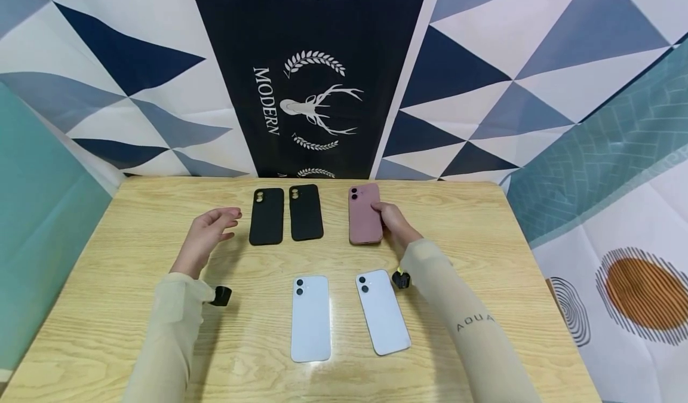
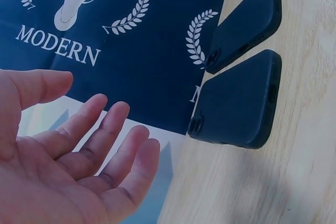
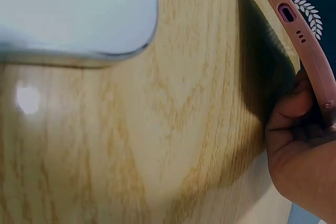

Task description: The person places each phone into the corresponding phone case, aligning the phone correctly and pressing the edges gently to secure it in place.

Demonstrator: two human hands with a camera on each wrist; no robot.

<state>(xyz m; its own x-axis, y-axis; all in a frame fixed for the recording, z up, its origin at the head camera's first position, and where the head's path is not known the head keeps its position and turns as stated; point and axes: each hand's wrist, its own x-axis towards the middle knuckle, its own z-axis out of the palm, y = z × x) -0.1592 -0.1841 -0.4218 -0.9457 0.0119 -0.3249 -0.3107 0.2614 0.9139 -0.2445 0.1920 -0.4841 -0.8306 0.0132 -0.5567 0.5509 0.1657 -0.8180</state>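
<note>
My right hand (image 1: 395,222) grips a pink phone case (image 1: 365,218) by its right edge at the back of the table. In the right wrist view the case's bottom edge (image 3: 310,56) shows a port cutout and small holes, and a dark shadow falls on the wood beside it. Whether a phone is inside I cannot tell. My left hand (image 1: 209,227) hovers with loosely bent fingers and holds nothing. Just right of it lie two black phone cases, a left one (image 1: 266,217) and a right one (image 1: 306,212), with camera cutouts at the top.
Two pale phones lie nearer the front of the wooden table (image 1: 258,343), a left phone (image 1: 311,319) and a tilted right phone (image 1: 383,312). Behind the table's back edge hangs a patterned cloth (image 1: 322,27) with a deer print.
</note>
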